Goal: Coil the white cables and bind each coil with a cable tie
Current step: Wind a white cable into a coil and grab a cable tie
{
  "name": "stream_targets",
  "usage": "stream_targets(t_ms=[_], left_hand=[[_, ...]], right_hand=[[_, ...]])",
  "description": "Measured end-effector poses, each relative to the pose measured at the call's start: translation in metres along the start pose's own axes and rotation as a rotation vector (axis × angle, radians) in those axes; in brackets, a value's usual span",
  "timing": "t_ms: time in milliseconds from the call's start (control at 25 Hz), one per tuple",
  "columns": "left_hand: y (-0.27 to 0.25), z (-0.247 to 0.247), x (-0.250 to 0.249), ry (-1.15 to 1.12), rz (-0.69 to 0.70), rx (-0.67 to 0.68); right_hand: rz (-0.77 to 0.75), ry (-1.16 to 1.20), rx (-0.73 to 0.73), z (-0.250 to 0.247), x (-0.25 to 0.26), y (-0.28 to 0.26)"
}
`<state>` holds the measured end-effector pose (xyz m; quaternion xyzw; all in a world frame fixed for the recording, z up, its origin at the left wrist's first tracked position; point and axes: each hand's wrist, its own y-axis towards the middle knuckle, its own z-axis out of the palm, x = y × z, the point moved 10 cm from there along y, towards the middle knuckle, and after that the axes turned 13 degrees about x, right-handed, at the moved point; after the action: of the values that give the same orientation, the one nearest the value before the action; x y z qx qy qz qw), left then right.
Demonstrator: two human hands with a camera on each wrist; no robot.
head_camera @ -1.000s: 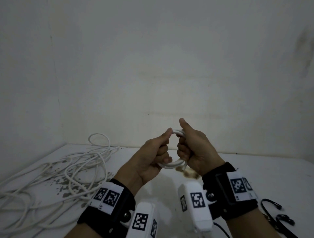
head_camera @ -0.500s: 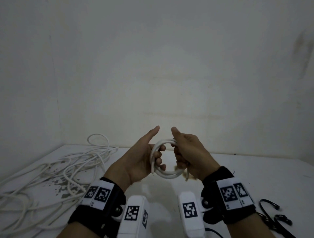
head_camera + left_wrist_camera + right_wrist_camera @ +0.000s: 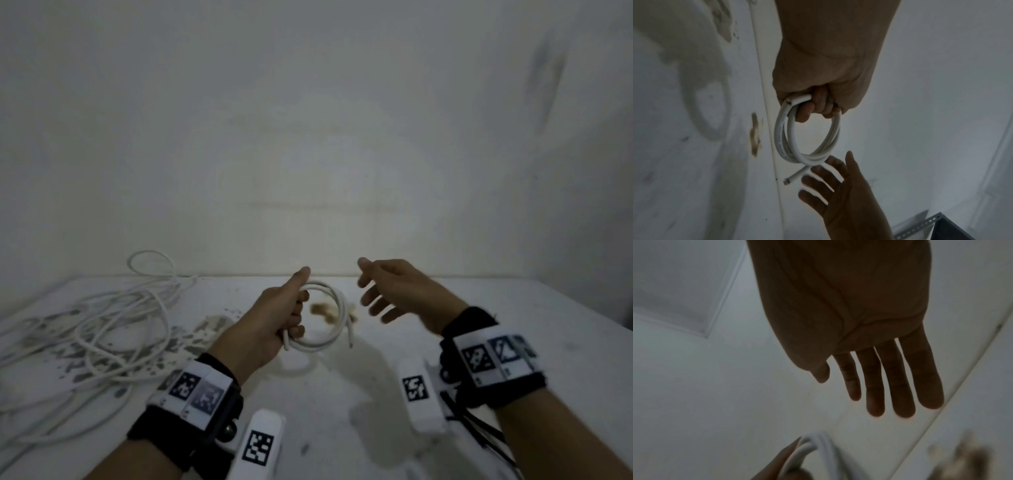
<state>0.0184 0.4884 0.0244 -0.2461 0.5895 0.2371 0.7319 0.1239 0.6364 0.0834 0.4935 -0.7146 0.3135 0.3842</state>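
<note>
My left hand (image 3: 291,315) grips a small white cable coil (image 3: 334,317) above the white table (image 3: 428,301); its fingers curl round the loops and the thumb lies along the top. In the left wrist view the coil (image 3: 807,141) hangs as a ring from the fist (image 3: 818,105), one cut end sticking out below. My right hand (image 3: 380,291) hovers just right of the coil with fingers spread, holding nothing. The right wrist view shows straight fingers (image 3: 890,382) and a blurred bit of coil (image 3: 813,449). No tie is on the coil.
A loose tangle of white cables (image 3: 102,325) sprawls over the table's left side. Black cable ties (image 3: 479,431) lie near my right wrist. A brown stain (image 3: 325,310) marks the table under the coil. A pale wall stands close behind.
My right hand has let go of the coil and drawn away to the right, fingers spread. The left hand now holds the coil alone, lower over the table.
</note>
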Motion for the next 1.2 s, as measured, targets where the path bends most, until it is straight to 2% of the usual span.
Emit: stream_targets(t_ms=[160, 280, 360, 480, 560, 640, 720, 960, 1200], left_hand=[[0.006, 0.042, 0.024, -0.007, -0.048, 0.08], [0.017, 0.079, 0.032, -0.031, -0.056, 0.113], [0.027, 0.102, 0.034, -0.069, -0.062, 0.143], [0.039, 0.125, 0.04, -0.109, -0.083, 0.166], [0.045, 0.134, 0.047, -0.134, -0.106, 0.17], [0.048, 0.141, 0.053, -0.159, -0.123, 0.177], [0.05, 0.145, 0.057, -0.179, -0.127, 0.187], [0.049, 0.15, 0.064, -0.186, -0.13, 0.205], [0.046, 0.157, 0.067, -0.182, -0.141, 0.227]], right_hand=[[0.235, -0.335, 0.05, -0.066, -0.061, -0.035], [0.419, -0.655, 0.182, -0.082, -0.103, -0.051], [0.481, -0.77, 0.246, -0.08, -0.126, -0.054], [0.51, -0.836, 0.162, -0.083, -0.149, -0.045], [0.522, -0.845, 0.055, -0.092, -0.154, -0.038], [0.523, -0.808, 0.013, -0.099, -0.151, -0.038], [0.528, -0.812, 0.052, -0.1, -0.147, -0.042], [0.596, -0.768, 0.319, -0.08, -0.153, -0.076], [0.526, -0.699, 0.265, -0.075, -0.154, -0.077]])
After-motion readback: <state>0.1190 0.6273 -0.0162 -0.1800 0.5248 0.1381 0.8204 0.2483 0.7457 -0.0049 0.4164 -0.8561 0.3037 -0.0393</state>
